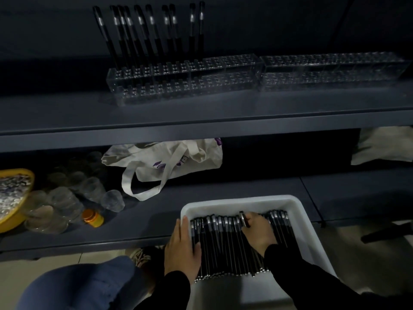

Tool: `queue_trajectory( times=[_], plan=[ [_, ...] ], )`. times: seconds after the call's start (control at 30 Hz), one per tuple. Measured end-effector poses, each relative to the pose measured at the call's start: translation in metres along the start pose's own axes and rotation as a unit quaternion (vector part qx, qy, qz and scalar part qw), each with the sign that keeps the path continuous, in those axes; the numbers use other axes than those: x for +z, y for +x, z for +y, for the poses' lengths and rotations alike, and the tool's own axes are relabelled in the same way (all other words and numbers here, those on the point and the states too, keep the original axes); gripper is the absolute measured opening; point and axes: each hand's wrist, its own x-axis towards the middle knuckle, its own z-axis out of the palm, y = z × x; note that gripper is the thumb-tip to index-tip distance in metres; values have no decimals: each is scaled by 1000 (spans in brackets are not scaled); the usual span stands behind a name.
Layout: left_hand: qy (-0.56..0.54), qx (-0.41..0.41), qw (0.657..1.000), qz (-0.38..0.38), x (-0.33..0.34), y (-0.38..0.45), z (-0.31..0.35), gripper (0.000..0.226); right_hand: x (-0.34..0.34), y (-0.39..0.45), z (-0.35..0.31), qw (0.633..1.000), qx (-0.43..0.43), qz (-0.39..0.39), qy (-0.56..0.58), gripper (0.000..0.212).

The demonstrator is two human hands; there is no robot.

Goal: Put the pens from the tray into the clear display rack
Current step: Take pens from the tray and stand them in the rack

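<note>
Pens [225, 242] filling our white tray [241, 201], our left hand [182, 249] resting flat on them (fingers straight), our right hand [259, 231] pinching one pen [244, 218].

On the lower shelf [156, 220] you have a white tote bag [169, 159], a cluster of clear plastic cups [67, 198], an orange-capped bottle [92, 218] and a yellow bowl [13, 198], holding what may be glitter.

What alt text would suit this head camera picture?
A person's right hand picks a pen from a white tray of black pens while the left hand steadies it; above, a clear rack holds ten pens.
</note>
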Motion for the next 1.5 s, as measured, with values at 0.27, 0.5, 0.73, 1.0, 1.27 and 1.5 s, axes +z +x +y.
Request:
queue_trajectory(
  times=[0.27, 0.5, 0.73, 1.0, 1.27, 1.5],
  plan=[
    [-3, 145, 985, 96, -58, 11, 19, 54, -83, -20, -42, 987, -99, -34, 123, 52],
    [-32, 246, 918, 309, -160, 45, 66, 44, -160, -52, -135, 945, -232, 0, 231, 38],
    [-16, 179, 928, 325, -245, 95, 82, 40, -231, -53, -247, 893, -299, 110, 317, 24],
    [7, 180, 912, 370, -260, 133, 79, 46, -254, -20, -323, 871, -289, 159, 365, 17],
    [-28, 128, 923, 361, -263, 155, 78, 42, -257, 18, -352, 829, -202, 129, 505, 26],
    [-59, 113, 931, 341, -262, 149, 81, 43, -252, 41, -352, 818, -190, 112, 531, 25]
  ],
)
